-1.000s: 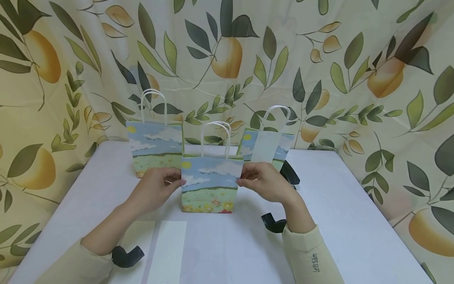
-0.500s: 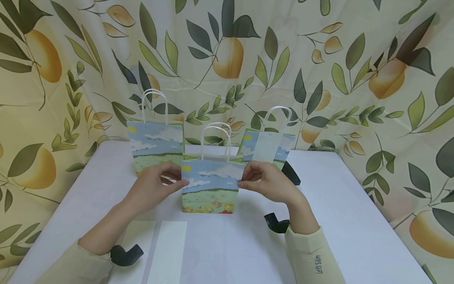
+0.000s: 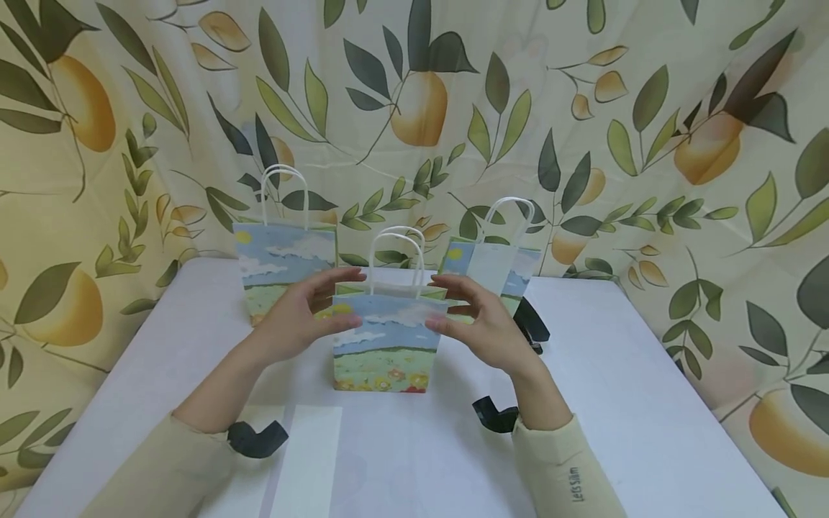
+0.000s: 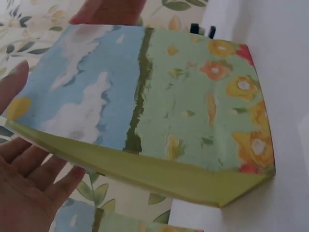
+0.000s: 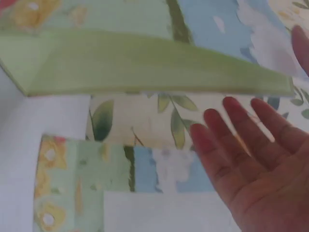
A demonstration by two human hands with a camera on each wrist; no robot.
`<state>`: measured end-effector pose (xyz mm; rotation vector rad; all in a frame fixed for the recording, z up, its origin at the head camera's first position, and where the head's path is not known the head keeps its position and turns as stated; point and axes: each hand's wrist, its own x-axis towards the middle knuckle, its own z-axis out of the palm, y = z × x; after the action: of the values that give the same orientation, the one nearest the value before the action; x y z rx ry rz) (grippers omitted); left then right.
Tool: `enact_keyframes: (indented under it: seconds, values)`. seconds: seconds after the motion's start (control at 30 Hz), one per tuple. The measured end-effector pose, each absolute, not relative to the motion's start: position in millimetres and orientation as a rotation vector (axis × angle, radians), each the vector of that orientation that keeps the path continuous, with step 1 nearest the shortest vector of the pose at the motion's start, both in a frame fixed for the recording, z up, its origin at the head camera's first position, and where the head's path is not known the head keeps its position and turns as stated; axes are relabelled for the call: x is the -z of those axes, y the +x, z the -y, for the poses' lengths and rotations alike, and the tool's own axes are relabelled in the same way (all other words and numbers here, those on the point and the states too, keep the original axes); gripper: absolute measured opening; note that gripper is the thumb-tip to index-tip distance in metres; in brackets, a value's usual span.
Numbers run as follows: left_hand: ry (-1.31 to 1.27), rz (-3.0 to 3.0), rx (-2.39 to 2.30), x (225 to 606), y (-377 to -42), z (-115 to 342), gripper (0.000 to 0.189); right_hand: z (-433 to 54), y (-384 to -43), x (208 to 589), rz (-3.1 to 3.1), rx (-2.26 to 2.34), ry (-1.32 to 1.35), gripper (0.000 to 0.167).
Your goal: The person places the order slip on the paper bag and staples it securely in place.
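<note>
A small paper gift bag [image 3: 385, 352], printed with sky, clouds and flowers, stands upright mid-table, its two white handles [image 3: 396, 244] raised. My left hand [image 3: 288, 324] is at its upper left side, thumb before the front face and fingers behind. Mirroring it, my right hand [image 3: 484, 327] is at the upper right side. In the left wrist view the fingers [image 4: 36, 176] extend beside the light green side panel [image 4: 135, 169]. The right wrist view has the fingers [image 5: 246, 140] spread and apart from the bag. Whether either thumb touches it, I cannot tell.
Two matching bags stand behind, one at back left [image 3: 285, 252] and one at back right [image 3: 456, 255] with a white strip [image 3: 490, 266] on its front. A black stapler-like object [image 3: 532, 322] lies beside the right one. White paper strips [image 3: 307, 450] lie at front left.
Both hands have loosened from pinching the bag's sides and risen toward its top corners, with fingers spreading. The bag's top has opened slightly; its base stays in place.
</note>
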<state>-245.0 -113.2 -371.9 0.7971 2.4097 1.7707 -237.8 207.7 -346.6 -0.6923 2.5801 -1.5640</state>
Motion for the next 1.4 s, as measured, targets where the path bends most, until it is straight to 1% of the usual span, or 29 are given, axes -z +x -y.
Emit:
enact_keyframes:
  seconds: [0.1,0.33,0.43,0.67,0.83,1.03,1.4]
  values:
    - [0.795,-2.358,-1.788,373,-250,109,0.063,-203,-238,350,-2.532,1.619,-0.670,0.057]
    - [0.751,-2.207,-1.875,373,-252,103,0.039,-194,-236,356,-2.464,1.690,-0.659,0.043]
    - [0.758,-2.207,-1.897,375,-253,101,0.034,-193,-237,358,-2.465,1.693,-0.682,0.037]
    - [0.802,-2.191,-1.925,381,-254,98,0.035,-189,-236,361,-2.498,1.664,-0.701,0.028]
    - [0.833,-2.191,-1.926,381,-254,96,0.030,-187,-237,362,-2.503,1.678,-0.708,0.024]
    - [0.863,-2.180,-1.933,380,-253,94,0.026,-187,-237,363,-2.474,1.715,-0.743,0.024]
    - [0.787,-2.194,-1.954,379,-251,93,0.023,-185,-237,362,-2.421,1.767,-0.758,0.026]
